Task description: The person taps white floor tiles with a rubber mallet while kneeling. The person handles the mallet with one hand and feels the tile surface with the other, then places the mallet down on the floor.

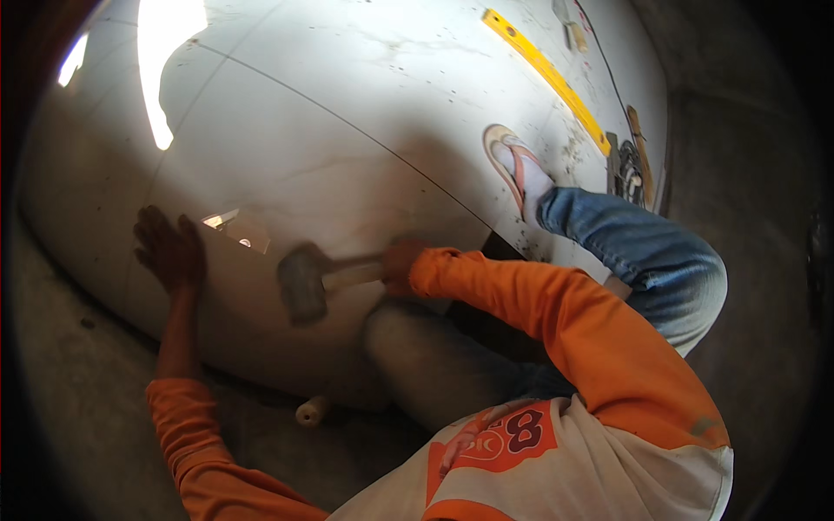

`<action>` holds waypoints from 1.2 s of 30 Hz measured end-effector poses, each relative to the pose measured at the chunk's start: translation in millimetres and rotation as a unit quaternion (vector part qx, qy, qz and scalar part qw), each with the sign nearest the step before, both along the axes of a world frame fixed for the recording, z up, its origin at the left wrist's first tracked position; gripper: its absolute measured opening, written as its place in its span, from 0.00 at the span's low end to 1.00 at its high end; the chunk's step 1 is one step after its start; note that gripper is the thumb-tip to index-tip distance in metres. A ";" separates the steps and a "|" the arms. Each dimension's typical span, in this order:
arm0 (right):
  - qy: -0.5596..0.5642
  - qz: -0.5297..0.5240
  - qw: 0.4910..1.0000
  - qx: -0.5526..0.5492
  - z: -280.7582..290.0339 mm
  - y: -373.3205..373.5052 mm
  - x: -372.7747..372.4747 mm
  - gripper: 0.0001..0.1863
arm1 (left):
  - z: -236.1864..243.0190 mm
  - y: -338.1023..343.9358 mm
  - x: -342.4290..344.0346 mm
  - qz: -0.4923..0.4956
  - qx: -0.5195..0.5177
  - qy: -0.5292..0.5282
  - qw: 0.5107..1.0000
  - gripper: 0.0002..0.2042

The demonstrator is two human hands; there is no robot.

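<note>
My left hand (171, 243) lies on a large glossy white, faintly veined floor tile (243, 156), palm down with fingers apart. My right hand (402, 265) grips the handle of a mallet (304, 282) with a dark grey head, held over the tile to the right of my left hand and slightly blurred. Thin joint lines cross the white tiles. From here I cannot tell whether the mallet head touches the surface.
My legs (643, 252) are bent at the right and below. A yellow spirit level (547, 78), a trowel (572, 30), assorted tools (627, 169) and a wooden strip (641, 148) lie at the upper right. A small roll (313, 410) sits on the grey floor (104, 365).
</note>
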State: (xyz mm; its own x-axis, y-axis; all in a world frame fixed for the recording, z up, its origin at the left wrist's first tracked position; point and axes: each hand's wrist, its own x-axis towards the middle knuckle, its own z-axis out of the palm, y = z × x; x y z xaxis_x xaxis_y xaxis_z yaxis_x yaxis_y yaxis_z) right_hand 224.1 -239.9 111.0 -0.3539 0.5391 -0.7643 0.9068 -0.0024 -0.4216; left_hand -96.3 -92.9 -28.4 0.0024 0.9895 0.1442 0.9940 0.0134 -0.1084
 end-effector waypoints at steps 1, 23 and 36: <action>-0.064 0.015 0.996 -0.057 3.3 1.7 3.0 0.12 | -1.1 1.6 -1.2 -0.021 -0.010 -0.007 1.000 0.32; 0.054 -0.220 0.934 0.277 -76.3 -53.4 65.4 0.36 | -8.1 0.7 -6.8 -0.014 0.014 -0.005 1.000 0.31; -0.316 -0.321 0.850 0.273 -106.7 -144.2 157.0 0.47 | -17.6 1.9 -11.7 -0.010 0.014 -0.020 1.000 0.32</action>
State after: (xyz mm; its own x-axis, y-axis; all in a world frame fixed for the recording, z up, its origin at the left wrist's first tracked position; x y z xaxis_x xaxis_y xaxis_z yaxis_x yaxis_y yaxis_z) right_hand 381.1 -384.1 4.2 0.5358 0.8013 -0.2661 0.8382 -0.5429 0.0527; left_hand -108.1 -91.0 -46.0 0.0156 0.9850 0.1720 0.9977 -0.0040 -0.0679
